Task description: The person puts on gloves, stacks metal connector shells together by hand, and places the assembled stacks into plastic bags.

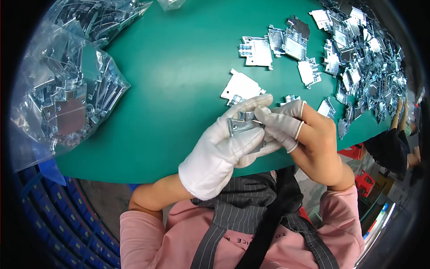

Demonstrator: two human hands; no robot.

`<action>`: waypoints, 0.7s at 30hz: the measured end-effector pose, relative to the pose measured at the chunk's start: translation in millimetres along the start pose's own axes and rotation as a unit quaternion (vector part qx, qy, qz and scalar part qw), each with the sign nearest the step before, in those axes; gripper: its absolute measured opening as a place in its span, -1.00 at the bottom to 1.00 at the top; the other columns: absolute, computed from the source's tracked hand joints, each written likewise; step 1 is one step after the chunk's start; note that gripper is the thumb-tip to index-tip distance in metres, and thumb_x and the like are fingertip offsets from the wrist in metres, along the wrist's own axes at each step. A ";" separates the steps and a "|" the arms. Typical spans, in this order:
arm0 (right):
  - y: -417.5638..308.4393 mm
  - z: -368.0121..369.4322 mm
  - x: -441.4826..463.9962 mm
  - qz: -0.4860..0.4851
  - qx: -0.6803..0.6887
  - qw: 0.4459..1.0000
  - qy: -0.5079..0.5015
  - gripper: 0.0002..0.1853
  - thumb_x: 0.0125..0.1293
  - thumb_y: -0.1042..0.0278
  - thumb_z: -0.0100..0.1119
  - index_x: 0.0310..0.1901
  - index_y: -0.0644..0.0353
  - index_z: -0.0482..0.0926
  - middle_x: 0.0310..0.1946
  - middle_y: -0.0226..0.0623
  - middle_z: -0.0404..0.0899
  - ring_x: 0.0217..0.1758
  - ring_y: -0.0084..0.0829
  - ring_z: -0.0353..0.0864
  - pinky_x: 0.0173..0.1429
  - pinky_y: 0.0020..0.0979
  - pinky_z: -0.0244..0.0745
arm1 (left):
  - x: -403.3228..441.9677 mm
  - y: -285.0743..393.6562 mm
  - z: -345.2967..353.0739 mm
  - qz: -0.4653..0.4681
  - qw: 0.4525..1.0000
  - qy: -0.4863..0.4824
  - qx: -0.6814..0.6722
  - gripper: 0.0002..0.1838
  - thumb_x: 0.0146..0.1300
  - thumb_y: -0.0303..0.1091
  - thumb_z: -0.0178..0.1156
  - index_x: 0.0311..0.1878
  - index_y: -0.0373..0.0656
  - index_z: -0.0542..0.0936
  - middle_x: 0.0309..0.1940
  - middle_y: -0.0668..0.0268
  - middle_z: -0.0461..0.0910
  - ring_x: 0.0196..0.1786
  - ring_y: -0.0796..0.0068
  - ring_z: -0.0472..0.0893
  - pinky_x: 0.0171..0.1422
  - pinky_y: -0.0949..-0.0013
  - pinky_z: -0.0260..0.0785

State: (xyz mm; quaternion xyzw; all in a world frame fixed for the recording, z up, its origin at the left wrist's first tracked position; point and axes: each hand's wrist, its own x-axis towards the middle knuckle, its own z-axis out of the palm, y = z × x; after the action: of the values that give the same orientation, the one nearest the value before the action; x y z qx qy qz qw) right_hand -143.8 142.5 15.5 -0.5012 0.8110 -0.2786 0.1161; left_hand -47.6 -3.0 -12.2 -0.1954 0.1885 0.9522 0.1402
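My left hand (221, 150), in a white glove, is closed around a shiny metal plate part (242, 125) with a rounded lug on its upper edge. White finger covers are on several fingers of my right hand (309, 134), whose fingertips pinch at the right side of the same part. The fingers hide much of that part, and anything small between the right fingertips cannot be made out. Just beyond my hands lies a similar metal plate (242, 86), flat on the green table (179, 85). Another piece (290, 98) shows partly behind my right fingers.
A large heap of metal parts (371, 67) covers the right side, with several loose plates (257, 50) nearby. Clear plastic bags (71, 98) of parts stand at the left. Blue bins (62, 210) are below left. Another person (387, 148) and red stools (365, 183) are at the right.
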 end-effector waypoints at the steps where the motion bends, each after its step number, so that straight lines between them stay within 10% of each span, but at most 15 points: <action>1: 0.7 0.6 0.3 -0.004 0.002 1.000 0.002 -0.62 -0.05 0.51 0.19 -0.09 0.14 0.58 -0.47 -0.31 0.43 -0.51 -0.33 0.48 -0.48 -0.42 0.38 | -0.6 0.8 0.5 0.001 1.000 0.003 0.015 -0.43 0.23 -0.34 0.08 0.26 -0.24 0.15 0.07 0.24 0.35 0.12 0.38 0.41 0.21 0.24 0.31; 9: 1.4 3.1 -1.3 0.008 0.017 1.000 0.003 -0.69 -0.04 0.51 0.21 -0.17 0.21 0.58 -0.51 -0.28 0.41 -0.52 -0.29 0.48 -0.49 -0.38 0.37 | 1.6 -4.2 -1.5 0.014 0.999 0.008 0.039 -0.37 0.16 -0.25 0.17 0.25 -0.24 0.20 0.00 0.34 0.40 0.08 0.52 0.40 -0.08 0.54 0.34; 21: -0.8 -0.5 0.3 0.008 0.005 1.000 -0.019 -0.60 -0.12 0.56 0.17 -0.12 0.20 0.55 -0.45 -0.27 0.43 -0.48 -0.26 0.49 -0.45 -0.35 0.39 | 1.0 -2.9 -3.3 0.005 1.000 -0.008 0.028 -0.40 0.18 -0.29 0.13 0.26 -0.22 0.18 0.04 0.28 0.35 0.13 0.38 0.39 0.24 0.13 0.28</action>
State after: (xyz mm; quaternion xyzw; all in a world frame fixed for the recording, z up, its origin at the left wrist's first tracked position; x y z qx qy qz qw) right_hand -143.5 142.1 16.4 -0.4993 0.8112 -0.2721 0.1367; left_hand -46.4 -1.6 -16.3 -0.1832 0.2150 0.9487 0.1420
